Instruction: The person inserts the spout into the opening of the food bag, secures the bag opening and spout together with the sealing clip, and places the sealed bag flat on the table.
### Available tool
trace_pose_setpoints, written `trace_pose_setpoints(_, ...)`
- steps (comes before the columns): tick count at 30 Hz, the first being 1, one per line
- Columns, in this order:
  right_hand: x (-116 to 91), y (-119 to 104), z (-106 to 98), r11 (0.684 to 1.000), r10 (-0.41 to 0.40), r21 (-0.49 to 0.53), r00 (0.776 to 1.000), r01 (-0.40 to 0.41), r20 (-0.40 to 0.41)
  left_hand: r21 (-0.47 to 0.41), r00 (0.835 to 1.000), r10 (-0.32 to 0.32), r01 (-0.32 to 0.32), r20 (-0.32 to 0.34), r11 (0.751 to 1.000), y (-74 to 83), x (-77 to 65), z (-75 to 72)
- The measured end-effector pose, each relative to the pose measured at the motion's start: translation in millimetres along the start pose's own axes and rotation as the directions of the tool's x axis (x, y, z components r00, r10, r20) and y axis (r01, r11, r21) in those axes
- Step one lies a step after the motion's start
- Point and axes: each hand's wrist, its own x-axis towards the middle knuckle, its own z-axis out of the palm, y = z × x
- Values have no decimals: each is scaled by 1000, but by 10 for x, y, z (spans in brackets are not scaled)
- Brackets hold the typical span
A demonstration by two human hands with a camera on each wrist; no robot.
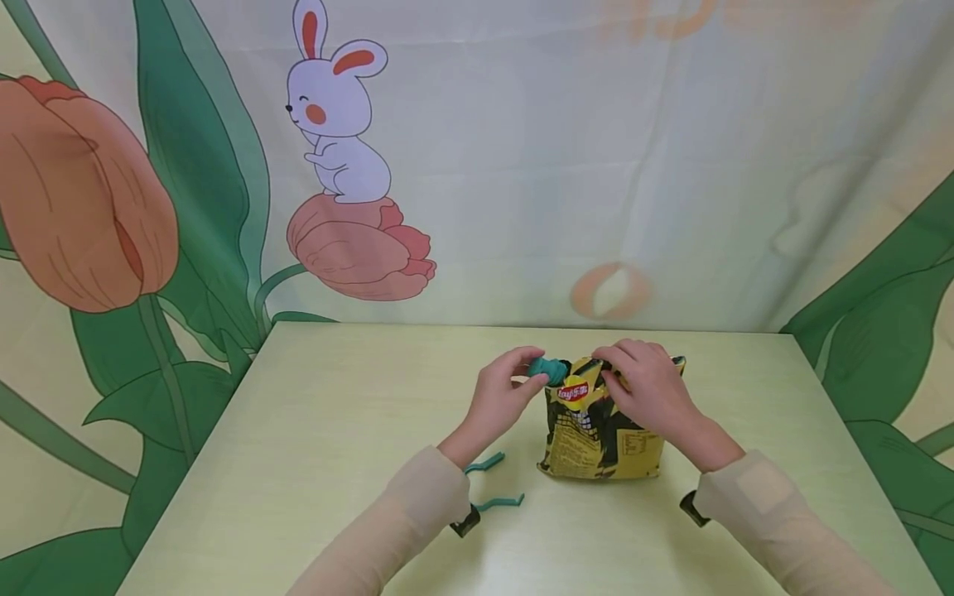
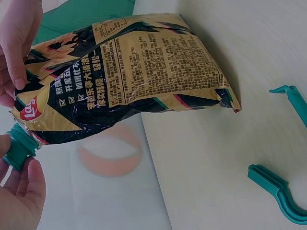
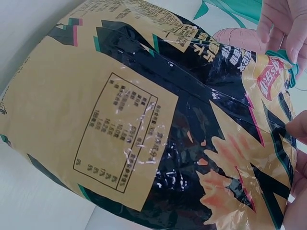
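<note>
Bag held upright between two hands. In the head view, the bag (image 1: 596,434) is standing between 4 and 5 o'clock from centre. Its red label (image 1: 572,391) is reading "Lay's 乐事". The left-wrist view is showing white Chinese lines with tick boxes above dense small print; the right-wrist view is showing a boxed, blurred table of figures ending in percentages.

At the bag's 10–11 o'clock corner, the left hand (image 1: 503,397) is pinching a teal spout (image 1: 550,370) between thumb and fingertips, the spout touching the corner. At 1–2 o'clock, the right hand (image 1: 650,389) is gripping the upper edge, its thumb pressing the near face and its fingers curling over the top.

At 8 o'clock from the bag, two teal strips (image 1: 503,502) are lying near the left sleeve (image 1: 417,488), possibly joining where the sleeve is hiding them.

The table (image 1: 335,414) is stretching widest towards 9 o'clock, less towards 3 o'clock, where its slanting side is lying closer. Its far edge is running behind the bag at 12 o'clock, below a printed curtain (image 1: 522,165).
</note>
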Motion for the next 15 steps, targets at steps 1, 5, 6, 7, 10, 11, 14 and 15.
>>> trace_pose_setpoints(1, -1, 1, 1, 1000, 0, 3, 1000, 0, -1, 2, 1000, 1, -1, 2, 1000, 4, 3, 3)
trace_pose_setpoints(5, -3, 2, 5, 1000, 4, 10, 1000, -4, 0, 12, 1000, 2, -2, 8, 1000, 13, 17, 21)
trace_pose_setpoints(6, -3, 2, 5, 1000, 5, 12, 1000, -5, 1, 13, 1000, 3, -4, 9, 1000, 14, 20, 25)
trace_pose_setpoints(7, -3, 3, 6, 1000, 7, 13, 1000, -7, 2, 14, 1000, 4, -5, 9, 1000, 16, 23, 29)
trace_pose_setpoints(10, -2, 3, 8, 1000, 10, 16, 1000, -10, 5, 16, 1000, 2, -2, 6, 1000, 23, 31, 38)
trace_pose_setpoints(11, -2, 4, 8, 1000, 10, 17, 1000, -10, 5, 16, 1000, 3, -3, 5, 1000, 25, 33, 41)
trace_pose_setpoints(14, -1, 5, 9, 1000, 8, 18, 1000, -8, 3, 16, 1000, 7, -7, -1, 1000, 35, 39, 50)
trace_pose_setpoints(15, 0, 5, 11, 1000, 7, 18, 1000, -7, 1, 18, 1000, 9, -9, -4, 1000, 38, 41, 54)
